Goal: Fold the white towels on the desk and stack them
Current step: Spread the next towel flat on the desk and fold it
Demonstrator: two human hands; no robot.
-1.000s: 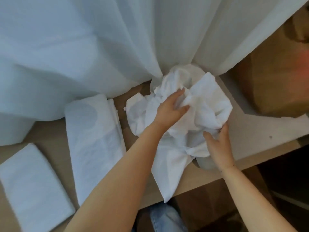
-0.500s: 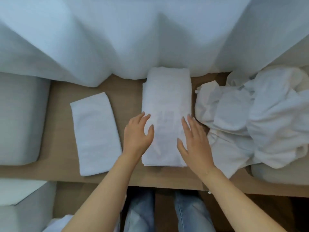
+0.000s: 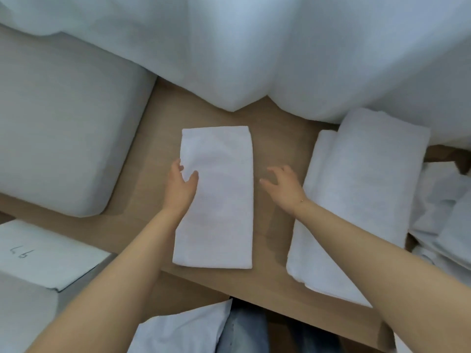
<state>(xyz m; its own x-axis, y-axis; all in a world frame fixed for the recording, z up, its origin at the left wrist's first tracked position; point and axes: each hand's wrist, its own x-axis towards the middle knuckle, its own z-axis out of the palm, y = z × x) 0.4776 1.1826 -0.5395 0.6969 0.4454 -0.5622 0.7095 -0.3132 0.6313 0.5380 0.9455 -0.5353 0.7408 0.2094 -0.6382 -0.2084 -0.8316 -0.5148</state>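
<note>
While two folded towels lie apart on the worktop (image 3: 275, 118), we judge the task partly done. Our left hand (image 3: 179, 186) pinches the small towel (image 3: 219, 200) at its edge; the right hand (image 3: 283, 186) hovers loose beside it. Stacking onto the big towel (image 3: 356, 200) remains, and the crumpled heap (image 3: 443, 212) is unfolded.
</note>
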